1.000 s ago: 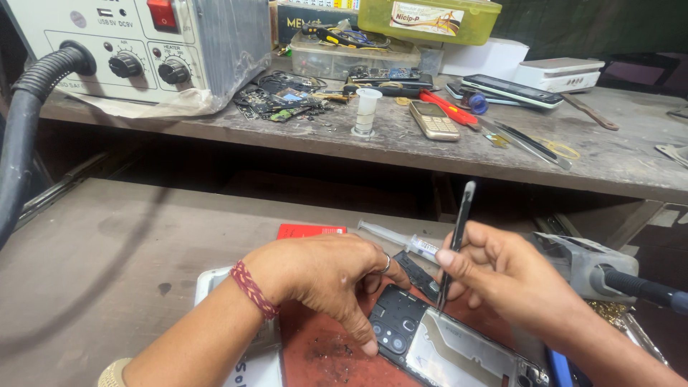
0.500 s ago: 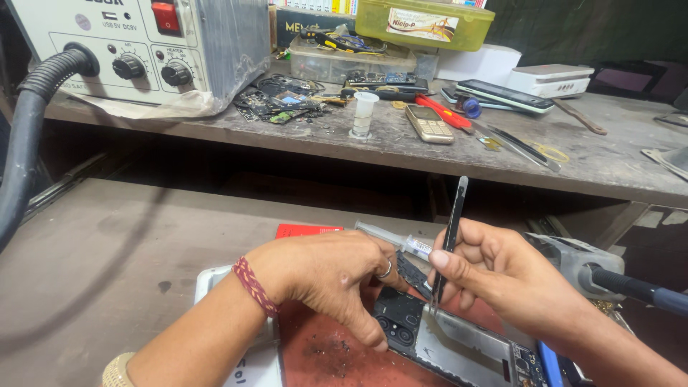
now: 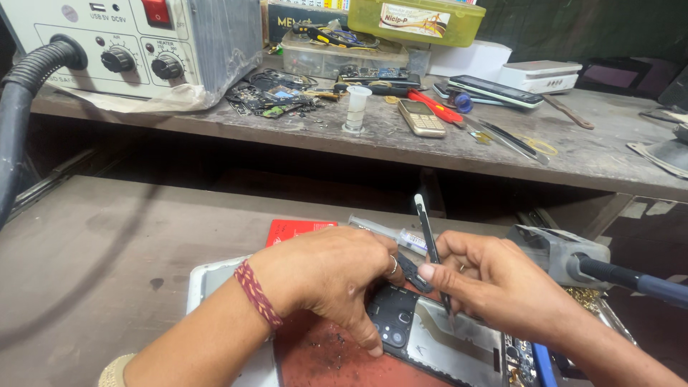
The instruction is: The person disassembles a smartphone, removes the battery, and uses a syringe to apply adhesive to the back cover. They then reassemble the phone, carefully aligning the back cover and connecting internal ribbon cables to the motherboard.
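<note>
An opened phone (image 3: 430, 340) lies on a red mat (image 3: 330, 358) at the bottom of the head view, its camera block dark and its inner frame silvery. My left hand (image 3: 333, 276), a red thread band on its wrist, presses down on the phone's upper left corner with fingers curled. My right hand (image 3: 494, 283) grips a thin black tool (image 3: 430, 247) like a pen, its lower tip touching the phone's frame. A clear syringe (image 3: 390, 233) lies just behind both hands.
A grey hot-air handpiece (image 3: 566, 254) lies at the right with its dark cable. The raised shelf behind carries a hot-air station (image 3: 136, 43) with a black hose (image 3: 21, 115), a small keypad phone (image 3: 421, 118), a white bottle (image 3: 356, 107), circuit boards, tweezers and boxes.
The black tool has tilted and its tip has moved down onto the phone frame. Both hands stay on the phone with only slight shifts.
</note>
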